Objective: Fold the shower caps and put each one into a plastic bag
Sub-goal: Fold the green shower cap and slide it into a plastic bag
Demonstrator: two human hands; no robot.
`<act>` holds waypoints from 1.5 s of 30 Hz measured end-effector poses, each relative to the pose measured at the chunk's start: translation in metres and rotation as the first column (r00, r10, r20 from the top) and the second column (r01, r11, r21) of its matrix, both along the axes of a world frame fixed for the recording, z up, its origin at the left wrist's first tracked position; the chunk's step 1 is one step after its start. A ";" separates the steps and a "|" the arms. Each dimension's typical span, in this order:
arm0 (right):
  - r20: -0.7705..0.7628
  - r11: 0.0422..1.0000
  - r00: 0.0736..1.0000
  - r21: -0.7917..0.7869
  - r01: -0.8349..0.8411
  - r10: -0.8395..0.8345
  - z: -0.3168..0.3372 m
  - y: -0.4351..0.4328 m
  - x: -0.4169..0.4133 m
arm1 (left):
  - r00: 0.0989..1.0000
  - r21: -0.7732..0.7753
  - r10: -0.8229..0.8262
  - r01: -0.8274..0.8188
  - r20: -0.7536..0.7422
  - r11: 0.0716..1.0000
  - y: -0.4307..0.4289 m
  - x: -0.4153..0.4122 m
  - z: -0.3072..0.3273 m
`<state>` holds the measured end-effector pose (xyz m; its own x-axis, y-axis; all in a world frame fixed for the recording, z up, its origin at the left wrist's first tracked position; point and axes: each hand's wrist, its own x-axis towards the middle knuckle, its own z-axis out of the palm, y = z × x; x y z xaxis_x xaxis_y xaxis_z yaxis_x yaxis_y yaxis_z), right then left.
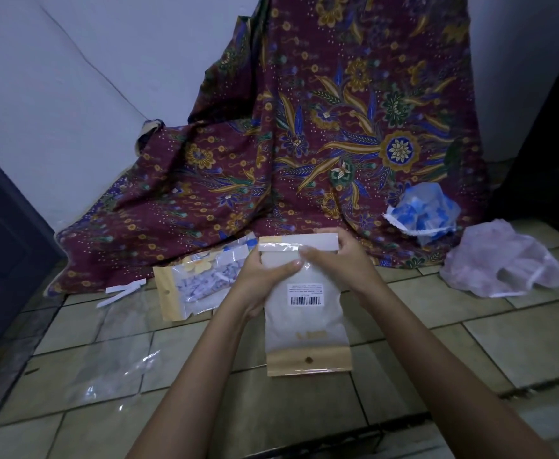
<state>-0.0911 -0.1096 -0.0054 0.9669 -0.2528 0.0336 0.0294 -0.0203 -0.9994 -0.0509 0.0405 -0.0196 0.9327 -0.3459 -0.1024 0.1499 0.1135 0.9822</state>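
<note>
The left hand (261, 280) is gripping the upper left side of a plastic bag (306, 321), its thumb lying across the front and its fingers going behind. The right hand (337, 257) is pinching the bag's top flap (291, 242), its fingers curling over the far edge while its thumb is pressing on the near face, just beside the left thumb. The flap is showing a white strip along its length. The bag is lying lengthwise toward the person, in front of them on the tiled floor (520, 342), with its beige header and punched hole at the near end and a barcode label (307, 294) facing up. Something whitish is filling the bag, but whether it is a folded shower cap is hard to tell through the frosted plastic.

Just left of the hands, a stack of filled bags (188, 286) with beige headers is lying on the floor, partly overlapping the edge of a maroon batik cloth (304, 127). Further left, white peeled strips (122, 292) are lying beside the stack, and clear empty bags (106, 366) are spreading over the tiles nearer the person. To the right, well apart from the hands, a bundle of blue-and-white shower caps (424, 212) is sitting on the cloth, and a pale pinkish shower cap (503, 260) is lying crumpled on the tiles near it. The cloth is draping down against a pale wall (73, 94), and a dark door (3, 243) is standing at the far left.
</note>
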 end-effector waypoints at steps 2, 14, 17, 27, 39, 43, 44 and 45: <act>-0.061 0.998 0.996 0.026 -0.060 0.061 -0.009 0.000 0.000 | 0.999 0.015 0.025 -0.026 0.035 1.000 -0.002 -0.001 -0.001; -0.119 0.970 0.987 0.229 -0.077 0.106 -0.077 0.000 0.003 | 0.994 0.226 0.069 -0.086 0.082 0.970 -0.004 -0.009 -0.059; -0.095 0.978 0.987 0.173 -0.112 0.130 -0.085 -0.001 0.004 | 0.992 0.212 0.063 -0.085 0.107 0.974 -0.001 -0.009 -0.067; -0.071 0.939 0.971 0.281 -0.200 0.228 -0.092 -0.009 0.006 | 1.000 0.027 -0.013 0.013 -0.020 1.000 0.007 -0.002 -0.079; -0.064 0.854 0.973 0.495 -0.163 0.222 -0.089 -0.011 0.005 | 0.969 -0.259 -0.218 0.182 -0.119 0.949 0.013 0.010 -0.088; -0.063 0.847 0.975 0.509 -0.151 0.211 -0.088 -0.011 0.005 | 0.944 -0.335 -0.294 0.231 -0.152 0.914 0.016 0.012 -0.089; -0.064 0.845 0.976 0.513 -0.147 0.209 -0.087 -0.011 0.005 | 0.937 -0.352 -0.310 0.240 -0.158 0.905 0.016 0.012 -0.089; -0.065 0.844 0.976 0.516 -0.145 0.208 -0.086 -0.011 0.004 | 0.931 -0.372 -0.326 0.249 -0.162 0.894 0.017 0.013 -0.089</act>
